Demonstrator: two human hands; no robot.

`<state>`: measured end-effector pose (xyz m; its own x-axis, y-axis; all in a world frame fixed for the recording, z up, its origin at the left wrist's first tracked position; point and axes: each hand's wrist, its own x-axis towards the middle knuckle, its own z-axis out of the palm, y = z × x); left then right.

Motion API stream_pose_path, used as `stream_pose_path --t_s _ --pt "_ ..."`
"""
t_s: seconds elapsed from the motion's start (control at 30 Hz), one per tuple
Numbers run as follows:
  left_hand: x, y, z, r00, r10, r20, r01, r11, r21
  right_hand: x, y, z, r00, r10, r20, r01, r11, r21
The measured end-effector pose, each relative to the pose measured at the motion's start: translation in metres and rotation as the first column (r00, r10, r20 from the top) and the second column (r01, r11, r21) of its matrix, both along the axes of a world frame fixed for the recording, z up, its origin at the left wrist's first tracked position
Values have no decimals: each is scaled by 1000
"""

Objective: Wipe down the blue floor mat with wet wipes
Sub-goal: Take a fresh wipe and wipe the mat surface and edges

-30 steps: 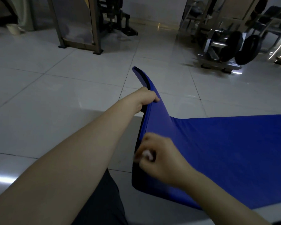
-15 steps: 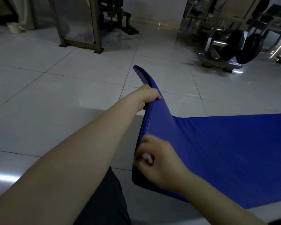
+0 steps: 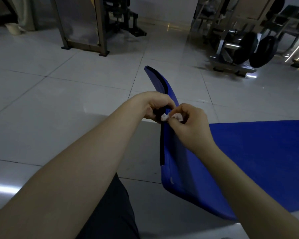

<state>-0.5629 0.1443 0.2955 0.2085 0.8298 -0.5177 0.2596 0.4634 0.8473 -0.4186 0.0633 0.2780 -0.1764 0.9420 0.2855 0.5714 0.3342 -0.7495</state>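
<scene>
At the mat's (image 3: 248, 152) raised edge, both hands pinch a wipe (image 3: 164, 116).

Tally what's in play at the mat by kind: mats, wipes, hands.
Mats: 1, blue floor mat
Wipes: 1, wadded wet wipe
Hands: 2, left hand, right hand
Total: 4

Mat (image 3: 248, 161) on floor (image 3: 59, 109) (left edge up), weight rack (image 3: 240, 49) behind, right

The left hand (image 3: 155, 107) is gripping the raised edge of the blue floor mat (image 3: 257, 152), holding it above the tiled floor (image 3: 59, 109). The right hand (image 3: 188, 125) is pinching a crumpled wet wipe (image 3: 164, 117) against that edge.
</scene>
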Motion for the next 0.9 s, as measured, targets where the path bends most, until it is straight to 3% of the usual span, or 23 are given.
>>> stream_pose_path --t_s 0.17,0.3,0.5,0.7,0.8,0.87,0.9 --pt "-7 6 -8 998 37 -57 -39 998 -50 22 -17 31 963 266 29 -245 921 -302" --pt "-7 6 -6 998 52 -34 -52 998 -19 18 -16 33 953 303 1 -291 917 -272" --pt "-5 5 -8 992 116 -54 -115 993 16 1 -31 7 963 202 175 -179 974 -142" --pt "-13 8 -9 985 167 -34 -165 985 49 2 -95 -7 811 539 229 -517 842 -151" --pt "-12 9 -11 981 194 -24 -191 977 91 -4 -63 -7 909 327 258 -345 938 26" --pt "-10 10 -12 975 222 -6 -220 968 118 -7 -39 -5 977 146 155 -159 985 70" --pt "-10 12 -13 970 242 6 -241 961 133 -9 -37 -8 982 133 137 -144 987 73"
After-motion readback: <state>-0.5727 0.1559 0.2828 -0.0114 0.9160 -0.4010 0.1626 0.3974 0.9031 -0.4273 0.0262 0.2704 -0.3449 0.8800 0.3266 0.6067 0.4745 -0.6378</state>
